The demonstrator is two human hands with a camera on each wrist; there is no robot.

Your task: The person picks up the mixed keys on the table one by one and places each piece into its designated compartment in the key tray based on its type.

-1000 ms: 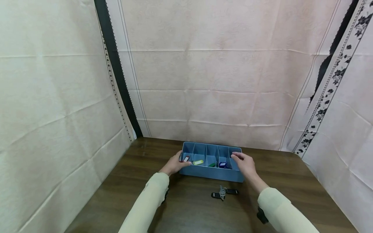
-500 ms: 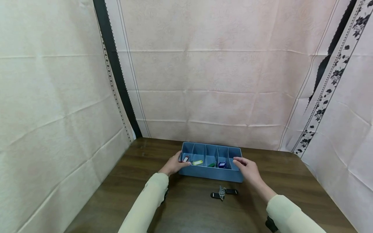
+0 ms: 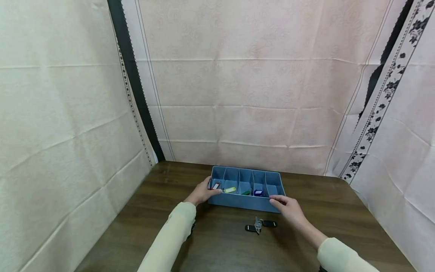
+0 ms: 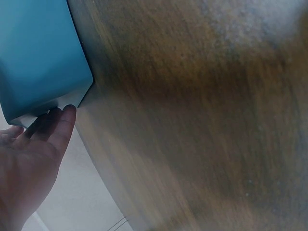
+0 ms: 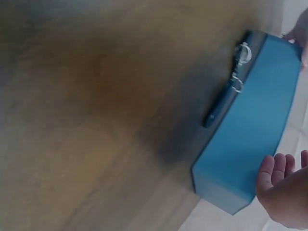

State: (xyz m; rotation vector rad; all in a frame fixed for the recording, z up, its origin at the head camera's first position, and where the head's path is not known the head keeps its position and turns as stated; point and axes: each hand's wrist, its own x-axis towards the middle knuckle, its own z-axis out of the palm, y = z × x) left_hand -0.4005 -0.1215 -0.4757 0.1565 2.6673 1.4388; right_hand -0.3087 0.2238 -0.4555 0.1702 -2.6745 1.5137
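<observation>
A blue divided tray [image 3: 244,202] stands near the back of the table. My left hand [image 3: 202,192] holds its left end, thumb along the front rim; in the left wrist view the fingers [image 4: 61,127] lie against the end wall. Red [image 3: 216,186], yellow [image 3: 230,190], green [image 3: 246,192] and blue [image 3: 259,192] key tags lie in separate compartments; the rightmost compartment's bare floor shows. My right hand [image 3: 289,208] is at the front right corner, fingers loosely bent, nothing visible between them. In front of the tray lie black key tags [image 3: 270,224] with silver metal pieces [image 3: 258,225].
The brown wooden table [image 3: 217,249] extends forward and to both sides of the tray. Pale cloth [image 3: 238,94] hangs behind the table and along its left and right sides.
My right hand has come from over the rightmost compartment toward me, to the tray's front right rim. The left hand keeps its hold, and the black key tags stay put.
</observation>
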